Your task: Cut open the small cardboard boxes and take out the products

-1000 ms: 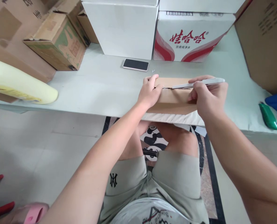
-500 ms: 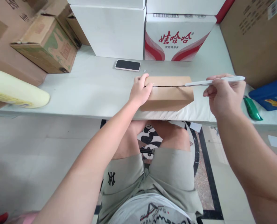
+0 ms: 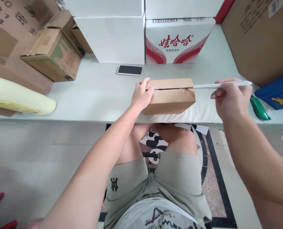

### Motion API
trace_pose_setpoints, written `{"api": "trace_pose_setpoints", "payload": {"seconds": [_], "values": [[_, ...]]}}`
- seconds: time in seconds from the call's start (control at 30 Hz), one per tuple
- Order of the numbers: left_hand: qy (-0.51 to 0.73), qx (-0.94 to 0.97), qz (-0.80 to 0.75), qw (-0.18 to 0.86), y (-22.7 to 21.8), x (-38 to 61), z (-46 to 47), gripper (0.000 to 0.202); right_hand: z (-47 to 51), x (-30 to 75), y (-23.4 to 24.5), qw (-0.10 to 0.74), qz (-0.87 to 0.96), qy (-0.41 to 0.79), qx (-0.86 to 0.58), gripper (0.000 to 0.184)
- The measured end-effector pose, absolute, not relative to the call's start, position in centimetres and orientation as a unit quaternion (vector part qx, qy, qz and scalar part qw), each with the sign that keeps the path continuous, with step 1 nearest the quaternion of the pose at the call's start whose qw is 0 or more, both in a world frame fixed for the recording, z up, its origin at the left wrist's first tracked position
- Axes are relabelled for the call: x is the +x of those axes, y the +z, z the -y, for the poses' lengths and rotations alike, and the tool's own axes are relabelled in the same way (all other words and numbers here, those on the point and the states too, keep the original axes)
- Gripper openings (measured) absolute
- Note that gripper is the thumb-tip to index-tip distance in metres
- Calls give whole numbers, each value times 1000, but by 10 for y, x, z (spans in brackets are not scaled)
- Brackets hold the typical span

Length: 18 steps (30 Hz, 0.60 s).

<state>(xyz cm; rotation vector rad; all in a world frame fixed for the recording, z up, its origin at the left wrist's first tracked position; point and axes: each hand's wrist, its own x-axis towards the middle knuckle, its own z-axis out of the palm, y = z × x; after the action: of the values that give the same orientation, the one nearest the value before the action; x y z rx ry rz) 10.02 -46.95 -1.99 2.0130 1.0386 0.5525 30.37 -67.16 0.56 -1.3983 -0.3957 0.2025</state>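
Note:
A small brown cardboard box (image 3: 170, 100) lies near the front edge of the pale table (image 3: 98, 95), resting on a white padded sheet (image 3: 203, 111). A dark slit runs along the seam on its top. My left hand (image 3: 141, 95) grips the box's left end, fingers curled over the top edge. My right hand (image 3: 229, 98) is closed on a white utility knife (image 3: 221, 85), held level just right of the box. Its tip sits at the right end of the seam.
A black phone (image 3: 130, 70) lies behind the box. White cartons (image 3: 113, 38) and a red-and-white carton (image 3: 177, 41) stand at the back, brown boxes at left (image 3: 53, 54) and right (image 3: 258, 38). A green cutter (image 3: 259, 108) and blue packet (image 3: 276, 93) lie at right, a pale yellow roll (image 3: 15, 97) at left.
My right hand has drawn the knife rightward along the box's top seam, from near the left end to past the right end, leaving a dark slit. The left hand kept its grip.

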Motion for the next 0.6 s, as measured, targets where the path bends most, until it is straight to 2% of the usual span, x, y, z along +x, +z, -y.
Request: {"api": "trace_pose_setpoints", "payload": {"seconds": [0.07,0.1,0.13,0.27,0.37,0.5,0.6], "values": [[233,792,-398,399,-26,100,466,45,679,314,-7,783,109,78,-607,13],[241,792,-390,403,-29,100,464,44,684,318,-16,772,97,60,-625,17],[249,791,-382,408,-32,99,462,42,690,322,-27,734,108,41,-669,22],[272,785,-360,424,-39,97,457,37,712,319,-78,480,229,29,-846,32],[275,776,-362,437,-37,95,458,37,714,311,-105,404,252,64,-877,37],[271,751,-389,460,-33,93,462,46,704,306,-121,330,241,30,-912,44],[298,724,-398,479,-33,93,462,33,701,305,-127,254,240,-10,-937,51]]}}
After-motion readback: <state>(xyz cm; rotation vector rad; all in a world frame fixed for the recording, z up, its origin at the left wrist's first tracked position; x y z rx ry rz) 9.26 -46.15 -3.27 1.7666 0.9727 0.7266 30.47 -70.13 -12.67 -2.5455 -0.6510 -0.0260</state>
